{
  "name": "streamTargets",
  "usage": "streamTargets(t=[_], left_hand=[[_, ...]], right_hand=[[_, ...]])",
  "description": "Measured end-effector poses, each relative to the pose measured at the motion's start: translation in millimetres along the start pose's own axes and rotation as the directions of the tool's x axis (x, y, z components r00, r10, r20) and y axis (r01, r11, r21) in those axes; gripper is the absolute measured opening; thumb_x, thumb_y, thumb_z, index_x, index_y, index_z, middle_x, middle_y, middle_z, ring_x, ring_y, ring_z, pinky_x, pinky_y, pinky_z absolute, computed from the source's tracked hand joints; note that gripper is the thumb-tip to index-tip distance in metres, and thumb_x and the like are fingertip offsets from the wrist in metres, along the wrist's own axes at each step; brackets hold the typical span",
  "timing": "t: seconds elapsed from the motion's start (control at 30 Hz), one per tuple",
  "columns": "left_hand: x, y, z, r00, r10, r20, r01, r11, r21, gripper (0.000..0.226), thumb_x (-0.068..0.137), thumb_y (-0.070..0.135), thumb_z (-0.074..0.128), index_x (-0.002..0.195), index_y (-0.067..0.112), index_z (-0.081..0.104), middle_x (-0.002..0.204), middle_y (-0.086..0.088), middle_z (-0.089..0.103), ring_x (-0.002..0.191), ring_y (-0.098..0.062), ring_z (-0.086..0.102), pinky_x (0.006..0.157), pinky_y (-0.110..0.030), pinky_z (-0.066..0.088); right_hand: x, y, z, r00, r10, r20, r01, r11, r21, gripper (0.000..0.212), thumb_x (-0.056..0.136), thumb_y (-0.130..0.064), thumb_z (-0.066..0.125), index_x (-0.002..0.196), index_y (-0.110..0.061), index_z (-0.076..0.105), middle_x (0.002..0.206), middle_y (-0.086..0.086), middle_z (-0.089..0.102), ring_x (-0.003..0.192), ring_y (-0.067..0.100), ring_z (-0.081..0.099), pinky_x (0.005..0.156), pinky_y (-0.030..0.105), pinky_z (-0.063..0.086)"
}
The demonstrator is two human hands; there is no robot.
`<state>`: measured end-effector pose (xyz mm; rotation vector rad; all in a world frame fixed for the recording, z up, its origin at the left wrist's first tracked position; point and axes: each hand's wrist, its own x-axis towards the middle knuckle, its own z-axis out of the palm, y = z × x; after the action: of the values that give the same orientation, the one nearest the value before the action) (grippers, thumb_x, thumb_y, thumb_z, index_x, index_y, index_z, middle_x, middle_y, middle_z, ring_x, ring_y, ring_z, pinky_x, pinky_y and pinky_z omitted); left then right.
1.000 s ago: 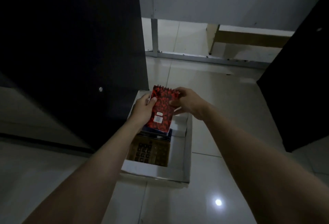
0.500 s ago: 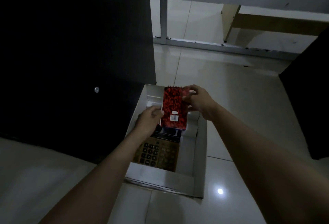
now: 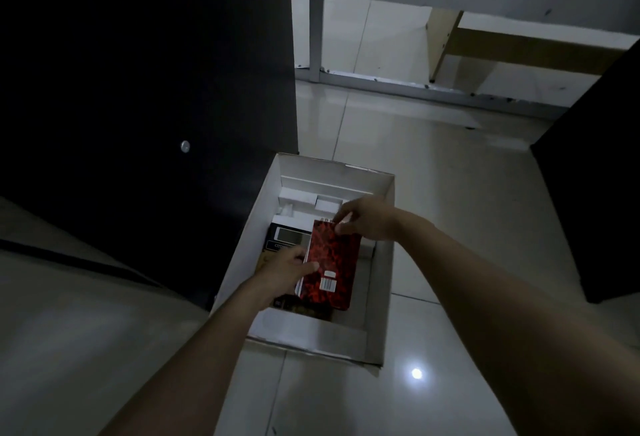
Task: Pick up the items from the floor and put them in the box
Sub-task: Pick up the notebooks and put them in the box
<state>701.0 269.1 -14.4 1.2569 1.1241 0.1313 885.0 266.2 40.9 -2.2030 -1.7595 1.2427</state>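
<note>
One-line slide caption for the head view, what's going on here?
Both hands, left hand and right hand, lower a red spiral notebook into a white box beside a calculator.

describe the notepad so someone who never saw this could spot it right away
Find the white box on the tiled floor beside the dark cabinet. Inside, both hands hold a spiral-bound notepad over a calculator. Only it is red-and-black patterned, with a white barcode sticker.
</note>
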Motion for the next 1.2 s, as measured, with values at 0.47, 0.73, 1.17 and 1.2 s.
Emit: streamTargets(t=[0.47,0.73,1.17,1.2], left_hand=[[14.2,-10.5,4.9,0.991,0.033,-0.13,-0.015,0.99,0.141,0.023,0.091,0.014,0.056,0.112,0.005,0.058,0.102,-0.008,0.062,0.089,-0.019,0.06,0.068,-0.024,0.051],[30.7,-26.8,25.6,0.995,0.049,-0.092,-0.012,0.929,0.369,0.012,0.086,0.014,0.064,0.087,0.002,0.064,0.088,-0.018,0.065,0.084,-0.026,0.061,0.085,-0.042,0.054],[24.2,-24.2,31.2,0.964,0.243,-0.103,-0.117,0.744,0.658,0.018,0.078,0.012,0.071,0.093,0.007,0.062,0.096,-0.015,0.07,0.088,-0.028,0.065,0.076,-0.036,0.054],[23.8,-23.2,31.8,0.966,0.237,-0.103,-0.106,0.728,0.677,0.015,0.079,0.012,0.07,0.092,0.006,0.064,0.097,-0.015,0.07,0.089,-0.028,0.065,0.076,-0.035,0.053]], right_hand=[[15.9,-4.7,18.6,0.998,0.022,0.063,0.002,0.934,-0.357,0.047,0.091,-0.017,0.057,0.135,-0.01,0.041,0.134,0.017,0.05,0.119,0.033,0.052,0.095,0.04,0.048],[29.5,14.2,36.6,0.994,0.029,0.105,0.031,0.846,-0.532,0.043,0.088,-0.015,0.06,0.127,-0.012,0.044,0.125,0.019,0.053,0.11,0.034,0.054,0.081,0.036,0.045],[26.1,15.5,48.6,0.999,0.032,-0.033,-0.046,0.745,-0.666,0.033,0.088,-0.014,0.062,0.119,-0.003,0.055,0.12,0.015,0.058,0.11,0.032,0.059,0.09,0.042,0.051],[25.3,15.5,49.1,0.999,0.02,-0.047,-0.047,0.717,-0.695,0.032,0.089,-0.015,0.061,0.118,-0.004,0.056,0.121,0.014,0.059,0.111,0.031,0.059,0.09,0.041,0.049]])
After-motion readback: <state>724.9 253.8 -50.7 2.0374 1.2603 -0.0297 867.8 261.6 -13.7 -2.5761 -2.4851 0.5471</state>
